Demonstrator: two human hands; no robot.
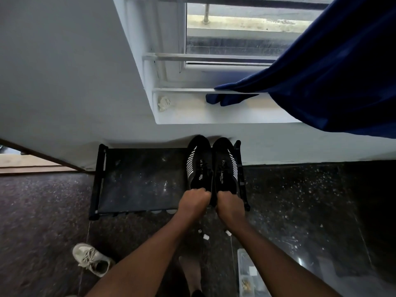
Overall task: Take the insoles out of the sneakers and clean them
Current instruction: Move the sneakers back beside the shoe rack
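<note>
View: head camera, looking down along both bare forearms.
Left hand pose: the left hand (pixel 194 200) is at centre frame with its knuckles up and its fingers curled into a fist over the heel rim of the left sneaker (pixel 199 163), gripping it.
Right hand pose: the right hand (pixel 230 203) is just beside the left one, curled the same way round the heel rim of the right sneaker (pixel 225 166).
Forearms: they come in from the bottom edge and narrow towards centre frame.
Sneakers: a black pair with white stripes on the outer sides. They sit side by side with toes towards the wall, on the right end of a black shoe rack (pixel 139 179).
Insoles: hidden inside the sneakers.
Writing: there is white lettering on each tongue, only partly readable; "ORT" shows on both.
Lower left of frame: a pale lace-up sneaker (pixel 92 259) lies on the dark speckled floor (pixel 300 200).
Bottom, right of centre: a clear plastic box (pixel 246 273).
Upper right: a blue curtain (pixel 321 82) hangs over the window sill (pixel 192 112).
</note>
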